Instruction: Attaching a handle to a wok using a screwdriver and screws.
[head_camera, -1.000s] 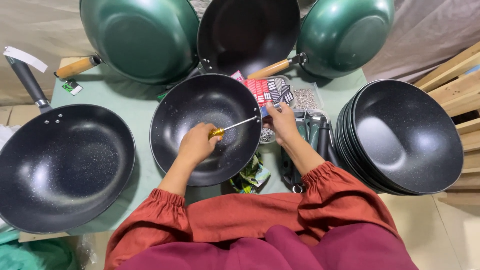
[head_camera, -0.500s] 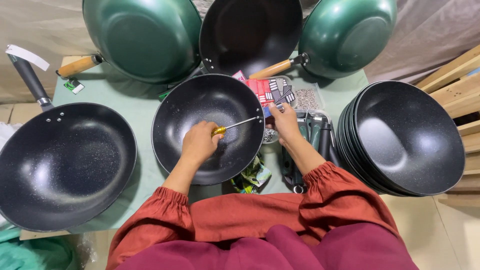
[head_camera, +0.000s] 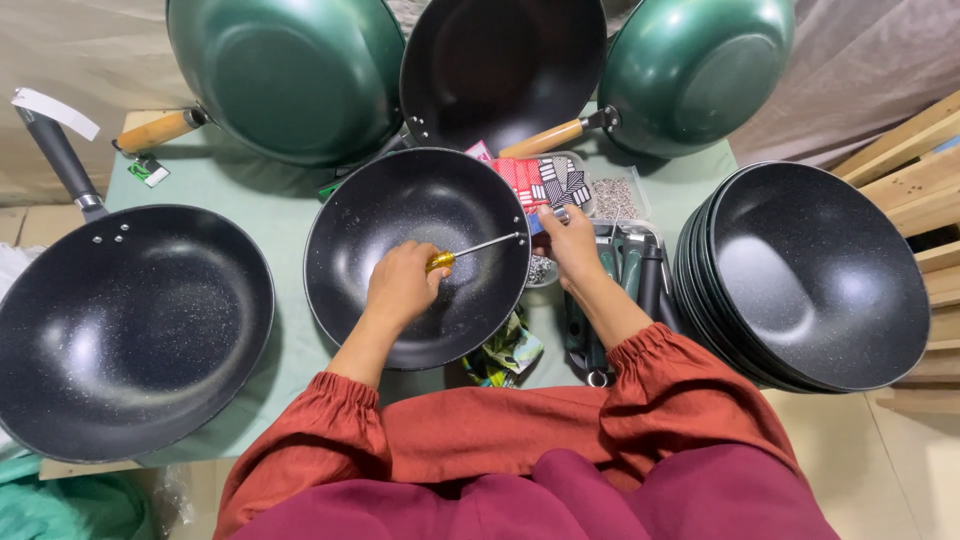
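Note:
A black speckled wok (head_camera: 400, 215) without a handle lies in the middle of the green table (head_camera: 280, 200). My left hand (head_camera: 402, 287) is inside it, closed round a yellow-handled screwdriver (head_camera: 470, 250) whose metal shaft points at the wok's right rim. My right hand (head_camera: 572, 245) is just outside that rim, fingers pinched at the spot where the screwdriver tip meets the wall; what it pinches is too small to make out.
A large black wok with a dark handle (head_camera: 125, 330) lies at the left. A stack of several black woks (head_camera: 815, 275) stands at the right. Green woks with wooden handles (head_camera: 290, 75) (head_camera: 690, 70) lean at the back. Dark handles (head_camera: 640, 285) and a tray of small screws (head_camera: 615, 197) lie near my right hand.

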